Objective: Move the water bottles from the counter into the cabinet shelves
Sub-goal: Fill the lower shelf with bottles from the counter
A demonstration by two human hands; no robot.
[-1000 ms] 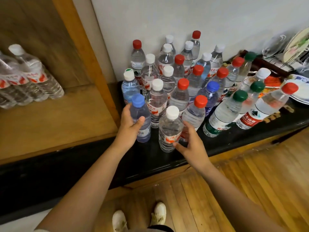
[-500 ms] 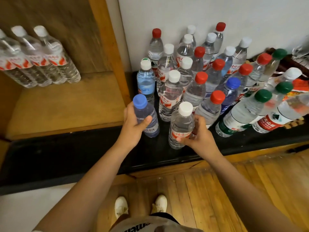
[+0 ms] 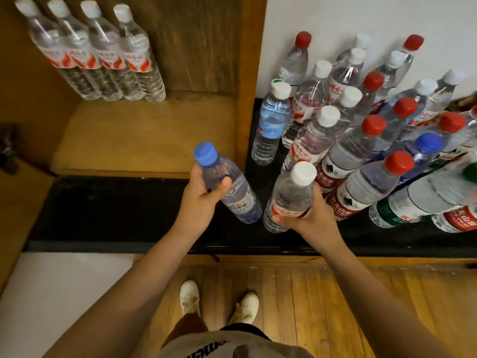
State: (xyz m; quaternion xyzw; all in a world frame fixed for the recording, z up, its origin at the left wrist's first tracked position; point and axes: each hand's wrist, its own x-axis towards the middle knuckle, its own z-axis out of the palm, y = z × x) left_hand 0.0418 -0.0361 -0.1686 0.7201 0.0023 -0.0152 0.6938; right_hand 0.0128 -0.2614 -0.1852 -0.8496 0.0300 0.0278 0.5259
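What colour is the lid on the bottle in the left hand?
Blue. The left hand holds a clear bottle with a blue cap, seen in the head view.

Blue-capped bottle (image 3: 227, 184) in left hand (image 3: 204, 200), white-capped bottle (image 3: 289, 200) in right hand (image 3: 312, 218), above black counter (image 3: 108, 213).

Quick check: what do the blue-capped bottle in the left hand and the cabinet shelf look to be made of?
Blue-capped clear bottle: looks like thin glossy plastic, see-through with moulded ribs; the left hand grips it. Brown cabinet shelf: apparently wood, matte, judging by its grain.
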